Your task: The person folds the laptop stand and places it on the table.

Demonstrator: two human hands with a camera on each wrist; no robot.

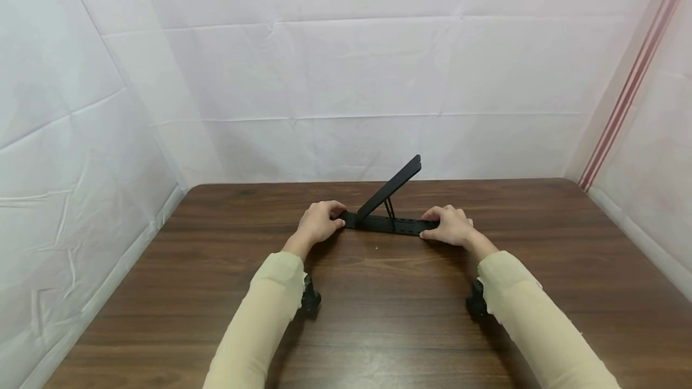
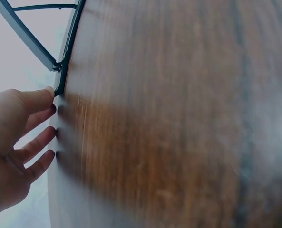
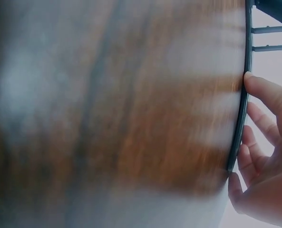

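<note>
A black folding stand (image 1: 386, 224) lies across the middle of the brown wooden table (image 1: 378, 305), its base bar flat and one arm raised slantwise to the upper right on a thin strut. My left hand (image 1: 331, 216) is at the stand's left hinge end. In the left wrist view one fingertip touches that end of the stand (image 2: 63, 66), and the other fingers of the left hand (image 2: 31, 128) are spread and fairly straight. My right hand (image 1: 435, 227) holds the base bar's right end. In the right wrist view, fingers and thumb of the right hand (image 3: 255, 142) sit on either side of the stand's base bar (image 3: 242, 118).
White creased sheeting (image 1: 346, 77) walls the table at the back and on both sides. A pink-striped edge (image 1: 632, 83) runs up the right rear corner. Both forearms wear pale yellow sleeves (image 1: 265, 317) with black wrist mounts (image 1: 310, 302).
</note>
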